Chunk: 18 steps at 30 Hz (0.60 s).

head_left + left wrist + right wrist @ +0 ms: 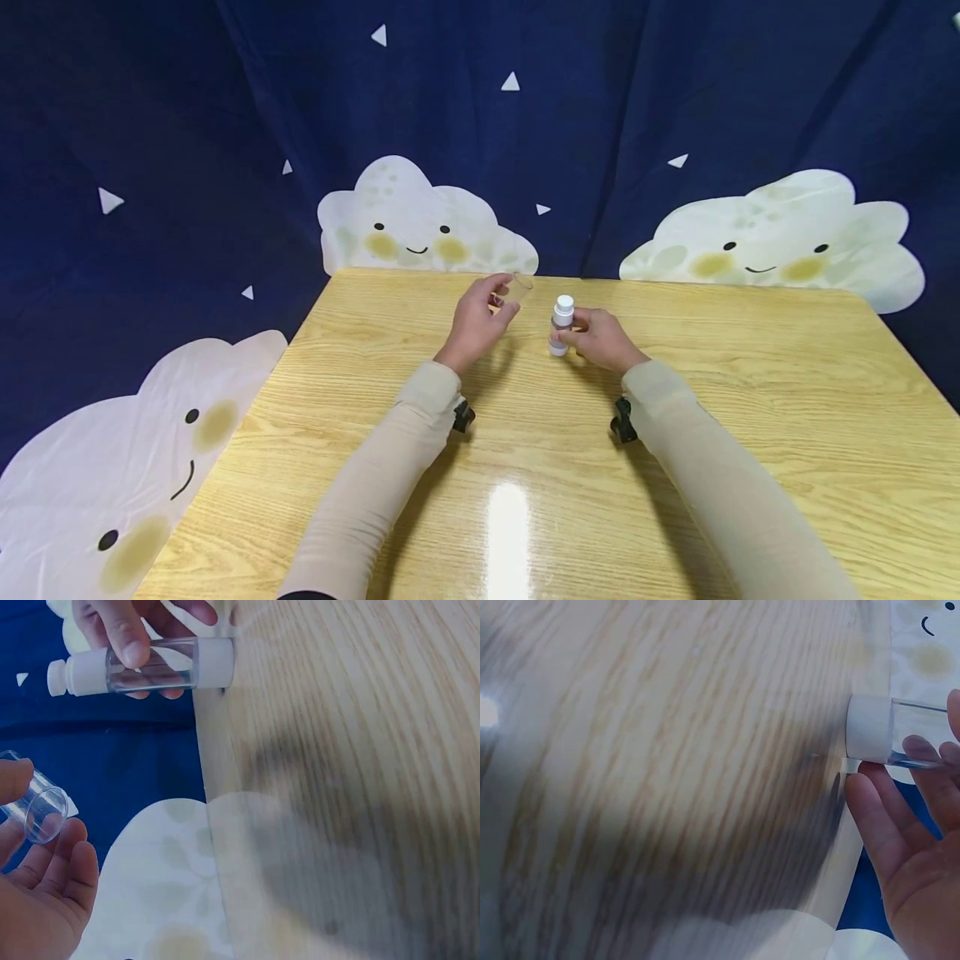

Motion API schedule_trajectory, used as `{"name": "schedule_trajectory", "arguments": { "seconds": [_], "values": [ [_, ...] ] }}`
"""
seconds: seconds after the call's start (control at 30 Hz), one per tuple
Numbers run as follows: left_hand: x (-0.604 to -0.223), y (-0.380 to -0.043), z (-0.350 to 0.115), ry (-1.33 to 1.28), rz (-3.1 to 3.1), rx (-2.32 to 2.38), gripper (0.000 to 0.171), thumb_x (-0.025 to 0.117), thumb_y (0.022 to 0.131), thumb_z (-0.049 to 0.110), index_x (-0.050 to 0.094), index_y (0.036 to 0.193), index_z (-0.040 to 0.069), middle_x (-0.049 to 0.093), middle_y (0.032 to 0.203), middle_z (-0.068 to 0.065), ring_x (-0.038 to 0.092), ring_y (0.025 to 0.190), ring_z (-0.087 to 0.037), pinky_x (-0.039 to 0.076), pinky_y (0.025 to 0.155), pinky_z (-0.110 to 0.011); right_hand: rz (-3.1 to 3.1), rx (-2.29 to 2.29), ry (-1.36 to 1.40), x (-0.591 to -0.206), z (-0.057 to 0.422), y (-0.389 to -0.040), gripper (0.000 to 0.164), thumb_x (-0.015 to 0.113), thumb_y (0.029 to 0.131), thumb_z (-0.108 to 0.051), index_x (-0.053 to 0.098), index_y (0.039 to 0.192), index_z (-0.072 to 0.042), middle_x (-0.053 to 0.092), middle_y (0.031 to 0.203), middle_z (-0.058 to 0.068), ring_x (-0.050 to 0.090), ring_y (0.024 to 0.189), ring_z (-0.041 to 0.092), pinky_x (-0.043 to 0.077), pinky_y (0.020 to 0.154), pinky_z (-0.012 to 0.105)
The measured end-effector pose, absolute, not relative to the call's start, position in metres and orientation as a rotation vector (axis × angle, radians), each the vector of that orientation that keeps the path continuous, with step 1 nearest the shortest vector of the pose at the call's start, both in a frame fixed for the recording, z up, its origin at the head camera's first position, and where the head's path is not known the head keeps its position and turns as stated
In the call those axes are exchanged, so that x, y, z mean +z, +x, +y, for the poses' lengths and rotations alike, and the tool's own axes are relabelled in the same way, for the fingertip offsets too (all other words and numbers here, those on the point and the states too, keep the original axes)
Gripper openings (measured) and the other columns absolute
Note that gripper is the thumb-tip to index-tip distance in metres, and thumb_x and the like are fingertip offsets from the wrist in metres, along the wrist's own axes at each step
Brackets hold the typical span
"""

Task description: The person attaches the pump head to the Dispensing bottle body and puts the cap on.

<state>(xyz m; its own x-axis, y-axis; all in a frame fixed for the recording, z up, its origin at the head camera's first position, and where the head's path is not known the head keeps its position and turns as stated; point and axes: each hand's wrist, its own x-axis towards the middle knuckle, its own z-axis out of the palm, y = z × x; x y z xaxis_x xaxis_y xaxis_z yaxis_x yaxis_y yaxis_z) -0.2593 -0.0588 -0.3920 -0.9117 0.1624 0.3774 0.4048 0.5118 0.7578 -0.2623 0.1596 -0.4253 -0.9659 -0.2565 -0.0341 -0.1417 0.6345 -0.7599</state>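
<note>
My left hand (478, 318) pinches a small clear cylindrical cup (46, 813) between thumb and fingers. It is tilted, with its round open rim facing away from the palm in the left wrist view. To its right, my right hand (603, 340) grips an upright bottle (564, 305) around its see-through middle. The bottle has a white base (868, 728), a white shoulder and a narrower white top (57, 678). Its base is right at the tabletop. A short gap separates the cup from the bottle.
Under both hands lies a wood-grain table (750, 400), its far edge just beyond them. A dark blue curtain (577, 108) with cloud faces hangs behind and at the left. Both sleeved wrists carry small black devices (622, 421).
</note>
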Motion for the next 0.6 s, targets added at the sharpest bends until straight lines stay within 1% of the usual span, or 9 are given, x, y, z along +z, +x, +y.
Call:
{"name": "schedule_trajectory", "arguments": {
  "seconds": [0.13, 0.23, 0.33, 0.43, 0.6],
  "values": [
    [-0.389, -0.258, -0.055, -0.448, -2.51, -1.36, 0.04, 0.063, 0.084, 0.015, 0.05, 0.121, 0.006, 0.06, 0.112, -0.009, 0.059, 0.095, -0.024, 0.048, 0.079, -0.031, 2.716, -1.242, -0.334, -0.425, 0.16, -0.263, 0.036, 0.065, 0.084, -0.031, 0.061, 0.117, -0.014, 0.062, 0.121, 0.008, 0.06, 0.108, 0.029, 0.053, 0.079, 0.037],
    [-0.386, -0.258, -0.053, -0.472, -2.498, -1.369, 0.037, 0.063, 0.084, 0.014, 0.051, 0.118, 0.007, 0.059, 0.114, -0.009, 0.059, 0.098, -0.026, 0.048, 0.085, -0.036, 2.722, -1.238, -0.349, -0.426, 0.161, -0.263, 0.038, 0.065, 0.084, -0.031, 0.061, 0.117, -0.013, 0.062, 0.12, 0.009, 0.061, 0.107, 0.03, 0.053, 0.078, 0.037],
    [-0.383, -0.258, -0.05, -0.526, -2.49, -1.342, 0.035, 0.063, 0.084, 0.012, 0.055, 0.117, 0.008, 0.059, 0.112, -0.011, 0.059, 0.099, -0.027, 0.049, 0.088, -0.039, 2.726, -1.235, -0.362, -0.428, 0.162, -0.264, 0.038, 0.064, 0.085, -0.03, 0.061, 0.118, -0.011, 0.062, 0.119, 0.01, 0.061, 0.106, 0.031, 0.053, 0.077, 0.036],
    [-0.381, -0.259, -0.047, -0.561, -2.502, -1.29, 0.035, 0.064, 0.084, 0.013, 0.057, 0.117, 0.008, 0.058, 0.109, -0.01, 0.06, 0.095, -0.024, 0.05, 0.085, -0.037, 2.737, -1.231, -0.371, -0.428, 0.163, -0.264, 0.037, 0.064, 0.085, -0.029, 0.062, 0.117, -0.012, 0.063, 0.119, 0.01, 0.061, 0.106, 0.03, 0.053, 0.079, 0.037],
    [-0.376, -0.26, -0.044, -0.569, -2.508, -1.199, 0.034, 0.065, 0.083, 0.013, 0.059, 0.116, 0.007, 0.058, 0.105, -0.009, 0.057, 0.085, -0.02, 0.051, 0.076, -0.032, 2.723, -1.25, -0.39, -0.426, 0.162, -0.263, 0.035, 0.064, 0.085, -0.027, 0.062, 0.116, -0.011, 0.063, 0.118, 0.011, 0.061, 0.107, 0.031, 0.053, 0.081, 0.04]
  ]
}}
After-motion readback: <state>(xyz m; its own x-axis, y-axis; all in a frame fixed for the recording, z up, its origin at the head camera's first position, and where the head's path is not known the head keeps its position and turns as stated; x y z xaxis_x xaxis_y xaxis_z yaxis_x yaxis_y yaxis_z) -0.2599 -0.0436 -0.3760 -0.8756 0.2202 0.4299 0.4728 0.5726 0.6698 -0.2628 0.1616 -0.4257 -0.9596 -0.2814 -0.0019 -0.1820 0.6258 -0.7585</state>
